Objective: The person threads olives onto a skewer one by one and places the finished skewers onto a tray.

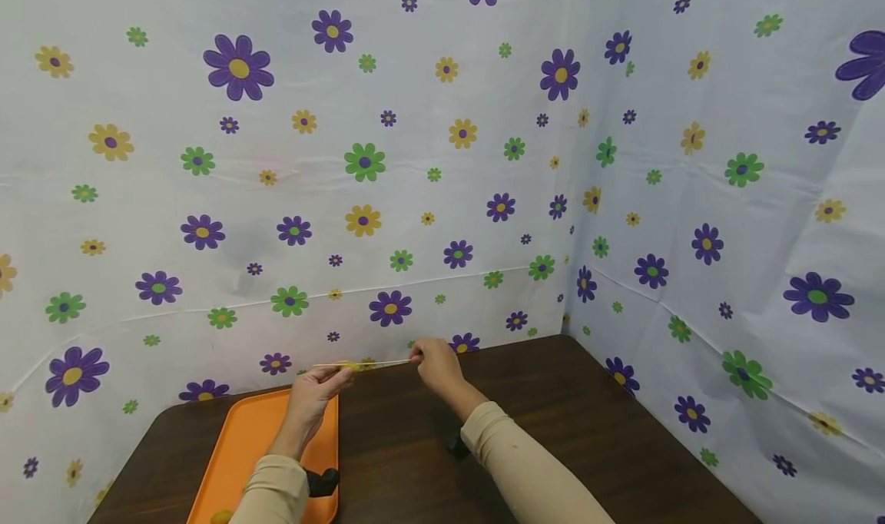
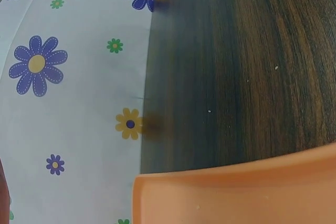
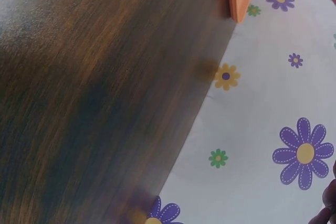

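Note:
Both hands are raised in front of the flowered backdrop, joined by a thin pale skewer (image 1: 387, 363) that lies nearly level. My left hand (image 1: 314, 393) pinches a small yellow piece (image 1: 351, 366) on the skewer, over the far end of the orange tray (image 1: 238, 416). At the other end of the skewer, my right hand (image 1: 435, 363) grips it between thumb and fingers above the dark table. What kind of food or object the yellow piece is, I cannot tell. Only slivers of the hands show at the edges of the wrist views.
Another yellow piece (image 1: 222, 516) lies in the tray at the bottom of the head view. The brown wooden table (image 1: 553, 432) extends to the right. White cloth (image 1: 442, 240) with purple, green and yellow flowers hangs behind the table and along its right side.

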`<control>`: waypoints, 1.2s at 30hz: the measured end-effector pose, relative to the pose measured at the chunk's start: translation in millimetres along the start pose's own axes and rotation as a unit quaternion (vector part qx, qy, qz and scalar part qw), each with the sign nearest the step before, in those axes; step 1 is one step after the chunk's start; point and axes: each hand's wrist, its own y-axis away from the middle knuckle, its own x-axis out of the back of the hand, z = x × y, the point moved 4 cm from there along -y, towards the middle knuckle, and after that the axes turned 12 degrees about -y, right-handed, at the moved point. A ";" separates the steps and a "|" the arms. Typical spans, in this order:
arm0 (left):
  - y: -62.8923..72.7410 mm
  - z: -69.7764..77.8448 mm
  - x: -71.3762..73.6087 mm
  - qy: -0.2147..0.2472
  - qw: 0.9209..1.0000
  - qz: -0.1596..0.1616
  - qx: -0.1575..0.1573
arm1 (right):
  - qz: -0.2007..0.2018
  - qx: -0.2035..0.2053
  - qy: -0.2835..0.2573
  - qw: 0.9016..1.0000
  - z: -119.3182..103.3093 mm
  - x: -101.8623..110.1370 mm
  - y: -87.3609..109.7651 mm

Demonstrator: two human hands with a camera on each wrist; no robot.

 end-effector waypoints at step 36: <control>-3.9 4.0 -6.5 -0.032 0.999 -0.018 0.000 | -0.008 -0.001 0.003 1.000 -8.0 -5.1 -7.7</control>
